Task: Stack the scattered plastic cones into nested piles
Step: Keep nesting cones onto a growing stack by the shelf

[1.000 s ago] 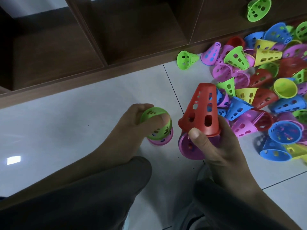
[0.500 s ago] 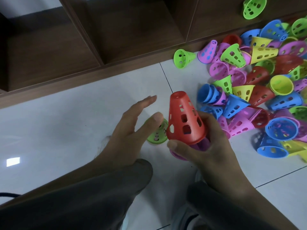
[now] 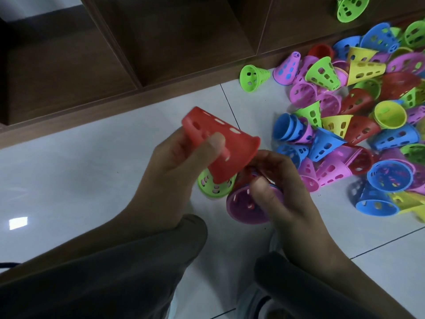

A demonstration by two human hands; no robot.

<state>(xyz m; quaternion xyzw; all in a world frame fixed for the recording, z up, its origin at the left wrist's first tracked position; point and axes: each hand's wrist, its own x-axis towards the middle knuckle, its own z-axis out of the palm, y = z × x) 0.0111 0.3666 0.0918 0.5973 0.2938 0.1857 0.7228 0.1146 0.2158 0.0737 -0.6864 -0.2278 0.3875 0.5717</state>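
The red cone [image 3: 220, 143] is pinched, tilted, by the left hand [image 3: 174, 171] above the green cone [image 3: 215, 186] (presumably for nesting), while the purple cone [image 3: 246, 206] is pinched by the right hand [image 3: 282, 192].

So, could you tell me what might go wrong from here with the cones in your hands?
1. The left hand holds the red cone tilted, right above the small green stack on the floor; lowering it carelessly could knock that stack over.
2. The right hand grips the purple cone only at its rim, so it may slip.
3. The loose pile lies close by; a dropped cone could roll into it.
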